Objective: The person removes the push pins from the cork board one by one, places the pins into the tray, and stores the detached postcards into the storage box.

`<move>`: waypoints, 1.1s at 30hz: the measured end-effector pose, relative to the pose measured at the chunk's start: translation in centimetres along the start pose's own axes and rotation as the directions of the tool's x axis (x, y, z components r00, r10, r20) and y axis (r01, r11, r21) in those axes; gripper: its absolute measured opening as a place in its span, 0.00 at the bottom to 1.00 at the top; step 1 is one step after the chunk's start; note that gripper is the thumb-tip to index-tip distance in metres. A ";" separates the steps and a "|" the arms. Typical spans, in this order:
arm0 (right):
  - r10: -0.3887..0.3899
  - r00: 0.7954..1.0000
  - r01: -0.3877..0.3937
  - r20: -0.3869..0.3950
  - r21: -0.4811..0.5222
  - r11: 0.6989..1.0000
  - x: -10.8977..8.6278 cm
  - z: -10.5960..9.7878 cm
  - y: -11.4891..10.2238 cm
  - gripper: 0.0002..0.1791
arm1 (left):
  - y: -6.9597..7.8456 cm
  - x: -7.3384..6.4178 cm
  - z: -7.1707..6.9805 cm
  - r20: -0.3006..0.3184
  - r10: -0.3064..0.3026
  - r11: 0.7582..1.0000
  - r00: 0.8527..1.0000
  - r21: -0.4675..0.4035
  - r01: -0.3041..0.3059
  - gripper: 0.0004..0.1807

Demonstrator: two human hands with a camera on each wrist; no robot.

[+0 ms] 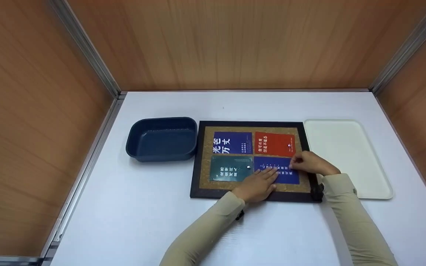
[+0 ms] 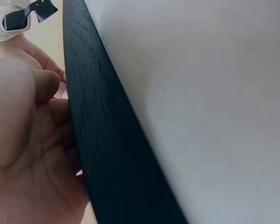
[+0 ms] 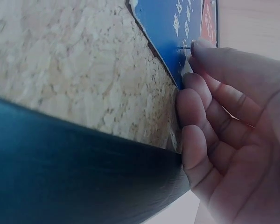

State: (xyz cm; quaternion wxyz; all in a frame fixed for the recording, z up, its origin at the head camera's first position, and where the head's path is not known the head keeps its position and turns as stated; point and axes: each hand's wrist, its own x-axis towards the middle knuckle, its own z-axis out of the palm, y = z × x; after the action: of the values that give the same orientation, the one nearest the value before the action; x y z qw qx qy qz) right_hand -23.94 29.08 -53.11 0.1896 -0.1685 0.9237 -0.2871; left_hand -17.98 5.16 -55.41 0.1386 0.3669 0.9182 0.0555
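Table: plain white top [image 1: 131, 221], pretty smooth-looking, with a tiny dark speck [image 1: 223, 108] toward the back
Blue dish: deep, rounded-corner thing [image 1: 166, 142], sitting open side up on the left, right up against or just beside the board, can't tell which
Cork board: in the middle [image 1: 250, 124], lying flat, chunky dark frame all round
White tray: shallow, low rim [image 1: 342, 155], over on the right, snug by the board's frame

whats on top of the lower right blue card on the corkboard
The left hand rests on the blue card, and the right hand pinches a pin at the card's right side. Any printing beneath the hands is covered and cannot be read.
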 end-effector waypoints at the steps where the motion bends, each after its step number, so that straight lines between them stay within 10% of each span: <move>1: 0.004 1.000 -0.004 0.002 0.001 1.000 0.0 0.0 0.0 0.07 | 0.0 0.0 0.0 0.002 -0.003 1.000 1.000 -0.004 0.003 0.29; 33: -0.065 0.998 0.064 0.019 0.055 0.996 0.0 0.6 1.0 0.08 | 0.0 0.0 -0.3 0.027 -0.004 0.999 1.000 -0.033 0.004 0.29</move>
State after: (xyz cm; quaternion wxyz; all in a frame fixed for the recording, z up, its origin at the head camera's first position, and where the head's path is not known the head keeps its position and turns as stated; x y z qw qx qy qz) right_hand -23.85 29.59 -54.16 0.1944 -0.1959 0.9076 -0.3164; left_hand -18.08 5.17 -55.10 0.1574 0.3634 0.9159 0.0655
